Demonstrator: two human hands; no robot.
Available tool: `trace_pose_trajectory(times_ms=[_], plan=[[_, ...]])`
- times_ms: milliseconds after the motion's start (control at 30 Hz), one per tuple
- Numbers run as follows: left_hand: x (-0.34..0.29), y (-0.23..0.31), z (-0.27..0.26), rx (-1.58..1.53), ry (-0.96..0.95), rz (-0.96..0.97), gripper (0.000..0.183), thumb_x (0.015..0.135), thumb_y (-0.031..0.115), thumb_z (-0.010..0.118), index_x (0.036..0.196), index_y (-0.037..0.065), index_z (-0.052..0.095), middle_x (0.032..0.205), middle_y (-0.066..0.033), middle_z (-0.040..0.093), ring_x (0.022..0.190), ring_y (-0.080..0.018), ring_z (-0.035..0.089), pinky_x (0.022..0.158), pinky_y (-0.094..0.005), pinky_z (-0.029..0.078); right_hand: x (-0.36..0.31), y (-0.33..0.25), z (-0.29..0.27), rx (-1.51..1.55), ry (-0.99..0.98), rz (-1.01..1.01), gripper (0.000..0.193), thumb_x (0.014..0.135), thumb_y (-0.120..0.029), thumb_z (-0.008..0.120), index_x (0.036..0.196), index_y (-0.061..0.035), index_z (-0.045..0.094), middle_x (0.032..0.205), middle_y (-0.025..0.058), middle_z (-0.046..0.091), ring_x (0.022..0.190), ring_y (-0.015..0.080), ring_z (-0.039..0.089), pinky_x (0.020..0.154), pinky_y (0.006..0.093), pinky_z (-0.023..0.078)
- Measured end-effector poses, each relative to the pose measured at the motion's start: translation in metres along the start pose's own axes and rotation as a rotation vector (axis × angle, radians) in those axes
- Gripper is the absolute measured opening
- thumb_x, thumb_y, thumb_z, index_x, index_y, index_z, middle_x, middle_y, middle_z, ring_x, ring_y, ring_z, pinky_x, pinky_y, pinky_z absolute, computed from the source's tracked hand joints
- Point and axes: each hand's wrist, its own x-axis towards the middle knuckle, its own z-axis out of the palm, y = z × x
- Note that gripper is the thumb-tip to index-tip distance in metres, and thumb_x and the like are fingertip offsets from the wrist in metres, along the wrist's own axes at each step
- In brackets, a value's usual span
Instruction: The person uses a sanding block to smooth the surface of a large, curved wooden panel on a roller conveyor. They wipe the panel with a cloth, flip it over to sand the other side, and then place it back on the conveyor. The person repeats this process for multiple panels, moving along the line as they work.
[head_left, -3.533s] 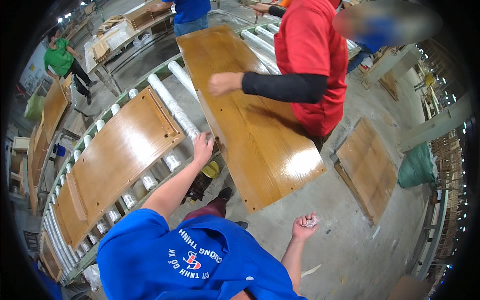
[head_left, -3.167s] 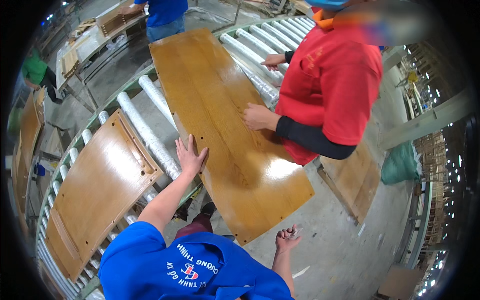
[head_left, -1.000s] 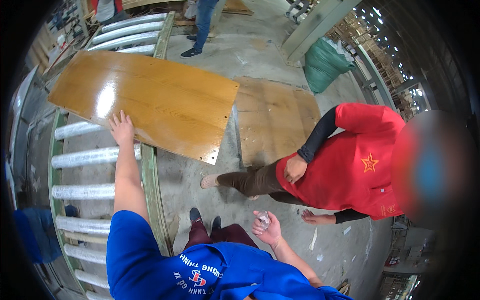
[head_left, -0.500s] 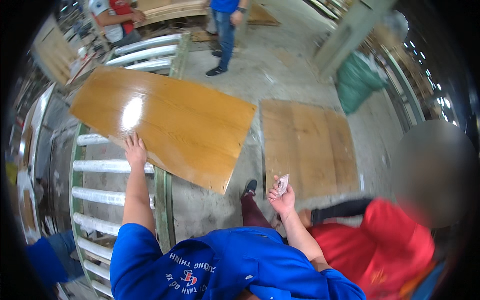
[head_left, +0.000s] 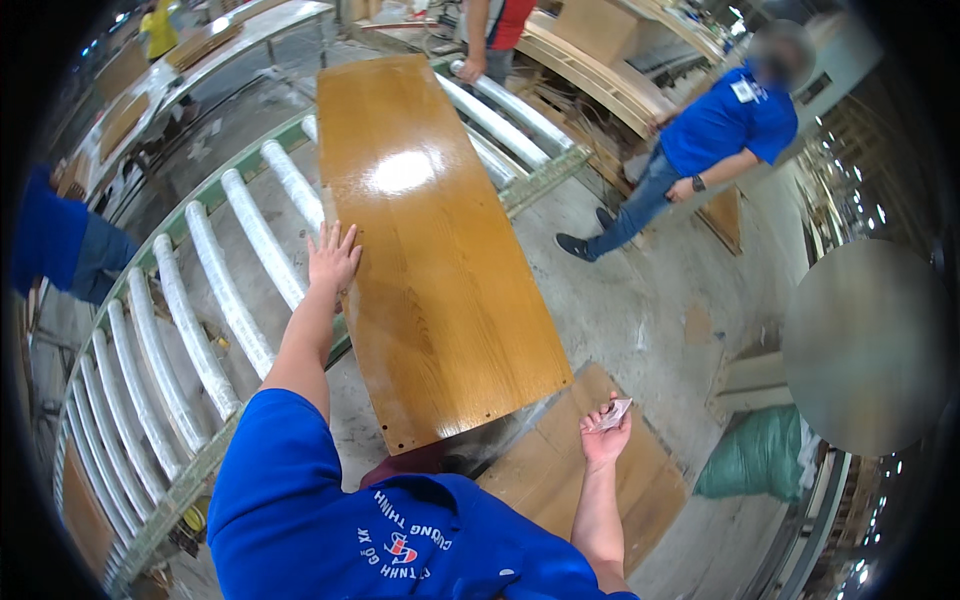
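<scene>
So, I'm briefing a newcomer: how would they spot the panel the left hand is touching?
Find the roller conveyor on the left, then the long wooden panel lying across it, its near end overhanging. The person's left hand rests on its left edge. Unlike the dull board on the floor, it is glossy golden-brown, with small dark holes along its near end.

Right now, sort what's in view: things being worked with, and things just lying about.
In use: glossy wooden panel, left hand on it; roller conveyor partly beneath; small crumpled packet in right hand.

Apparently lying about: brown board on the floor; green sack.
</scene>
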Motion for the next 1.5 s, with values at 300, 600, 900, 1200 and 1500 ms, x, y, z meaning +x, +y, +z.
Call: trace_pose_trajectory(times_ms=[300, 600, 900, 1200, 1500], plan=[[-0.059, 0.056, 0.011, -0.196, -0.015, -0.118, 0.059, 0.091, 0.038, 0.036, 0.140, 0.006, 0.027, 0.148, -0.0105, 0.019, 0.137, -0.0297, 0.016, 0.107, -0.0530, 0.019, 0.160, -0.021, 0.024, -0.300, -0.144, 0.205, 0.051, 0.087, -0.055, 0.032, 0.104, -0.0153, 0.058, 0.058, 0.0000, 0.045, 0.048, 0.0143, 0.034, 0.061, 0.0357, 0.035], [-0.308, 0.163, 0.023, -0.718, 0.393, -0.910, 0.060, 0.085, 0.036, 0.053, 0.134, 0.007, 0.034, 0.139, -0.0158, 0.031, 0.130, -0.0331, 0.026, 0.104, -0.0522, 0.023, 0.215, 0.026, 0.035, -0.348, -0.094, 0.464, 0.053, 0.088, -0.049, 0.030, 0.103, -0.0066, 0.057, 0.055, 0.0010, 0.043, 0.043, 0.0123, 0.035, 0.047, 0.0250, 0.037], [-0.299, 0.257, 0.018, -2.185, 0.312, -1.520, 0.060, 0.088, 0.059, 0.039, 0.126, 0.013, 0.042, 0.123, -0.0076, 0.050, 0.110, -0.0222, 0.049, 0.091, -0.0453, 0.038, 0.182, 0.064, 0.039, -0.338, -0.253, 1.107, 0.048, 0.088, -0.045, 0.032, 0.105, -0.0072, 0.056, 0.065, 0.0064, 0.050, 0.055, 0.0175, 0.044, 0.067, 0.0366, 0.043], [-0.294, 0.261, 0.057, -1.603, 0.999, -1.688, 0.061, 0.092, 0.050, 0.040, 0.126, -0.001, 0.043, 0.120, -0.0131, 0.054, 0.108, -0.0216, 0.050, 0.091, -0.0337, 0.038, 0.227, 0.083, 0.147, -0.472, -0.563, 1.264, 0.034, 0.091, -0.032, 0.035, 0.104, -0.0090, 0.056, 0.079, 0.0054, 0.055, 0.053, 0.0146, 0.039, 0.056, 0.0303, 0.039], [-0.295, 0.256, 0.056, -1.513, 0.947, -1.727, 0.068, 0.092, 0.053, 0.038, 0.128, -0.005, 0.041, 0.120, -0.0172, 0.054, 0.110, -0.0266, 0.051, 0.095, -0.0346, 0.038, 0.153, 0.243, 0.222, -0.877, -1.082, 1.529, 0.024, 0.095, -0.026, 0.042, 0.112, -0.0107, 0.048, 0.084, 0.0058, 0.055, 0.052, 0.0088, 0.041, 0.042, 0.0192, 0.030]])
